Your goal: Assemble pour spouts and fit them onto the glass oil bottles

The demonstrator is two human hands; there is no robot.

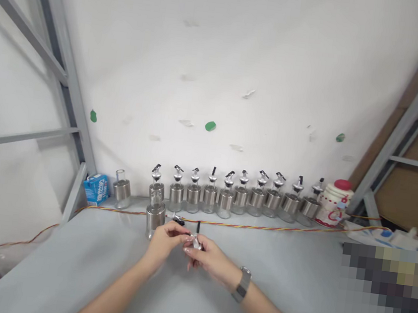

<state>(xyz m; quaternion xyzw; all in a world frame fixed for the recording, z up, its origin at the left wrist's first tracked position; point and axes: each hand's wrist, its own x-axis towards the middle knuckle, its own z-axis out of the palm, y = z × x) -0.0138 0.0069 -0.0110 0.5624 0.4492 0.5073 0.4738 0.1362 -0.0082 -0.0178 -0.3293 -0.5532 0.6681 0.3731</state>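
Note:
My right hand (pixel 213 261) is closed around a small silver pour spout (pixel 196 244) with dark parts. From the left, the fingertips of my left hand (pixel 169 239) pinch the end of the same piece. Just behind my left hand stands a glass oil bottle (pixel 155 217) with a steel sleeve and a bare neck. Another silver-and-black spout (pixel 177 219) lies on the table behind my fingers. A second bottle (pixel 121 192) without a spout stands farther left. My fingers partly hide the held spout.
Several bottles with spouts (pixel 225 199) line the wall. A blue carton (pixel 97 189) stands left, a red-lidded white jar (pixel 335 202) right. A twisted red-yellow wire (pixel 261 227) runs across the grey table (pixel 284 287). Metal shelf posts (pixel 65 73) frame both sides.

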